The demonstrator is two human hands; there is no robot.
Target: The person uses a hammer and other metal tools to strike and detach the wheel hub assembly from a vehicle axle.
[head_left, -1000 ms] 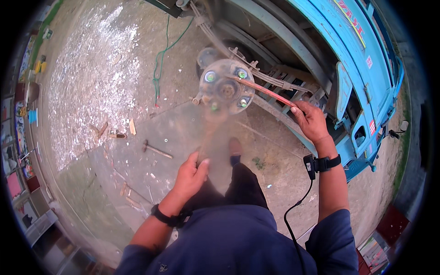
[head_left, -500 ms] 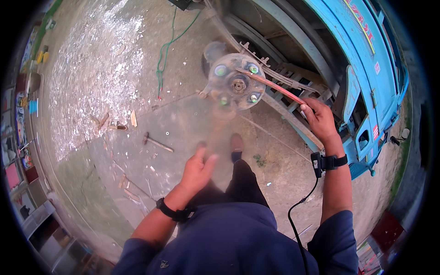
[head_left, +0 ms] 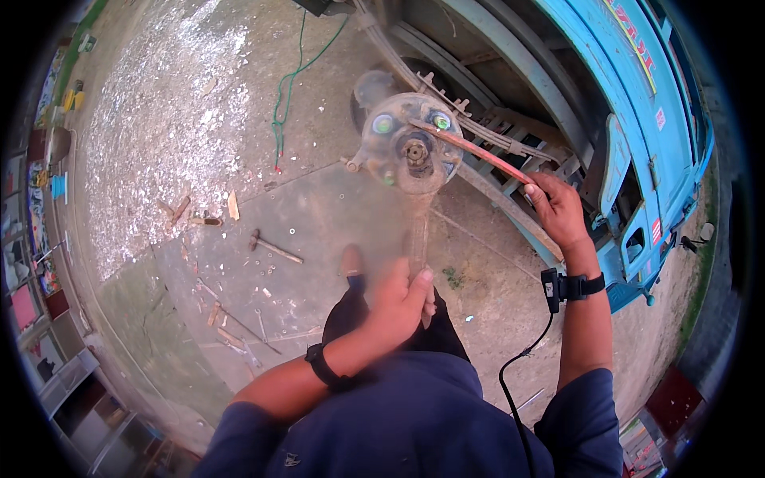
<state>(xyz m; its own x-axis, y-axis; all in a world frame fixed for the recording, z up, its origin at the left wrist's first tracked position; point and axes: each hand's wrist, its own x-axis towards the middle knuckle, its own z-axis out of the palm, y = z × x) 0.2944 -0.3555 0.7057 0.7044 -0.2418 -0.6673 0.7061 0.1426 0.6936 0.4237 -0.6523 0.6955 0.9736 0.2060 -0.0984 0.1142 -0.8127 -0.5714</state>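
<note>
My left hand [head_left: 401,299] is closed around the lower handle of a long, rusty wrench [head_left: 420,219]. The wrench's wide head lies against the round wheel hub [head_left: 378,151], near the nut at its middle. In my right hand [head_left: 557,209] is one end of a reddish metal bar [head_left: 488,156]. The bar's far end rests on the hub face beside an upper stud [head_left: 441,121] tipped in green. Dust or blur softens the wrench's outline, so I cannot tell exactly how its head sits on the nut.
A blue truck body [head_left: 610,147] fills the right side, with a leaf spring [head_left: 494,137] behind the hub. On the ground to the left lie a hammer [head_left: 277,251], a spanner [head_left: 261,325] and wood scraps [head_left: 233,205]. A green cord [head_left: 280,103] trails farther back.
My left hand, open half a second ago, has moved right and closed on the wrench handle. The wrench now hangs straight down from the hub. My right hand and the bar have barely moved.
</note>
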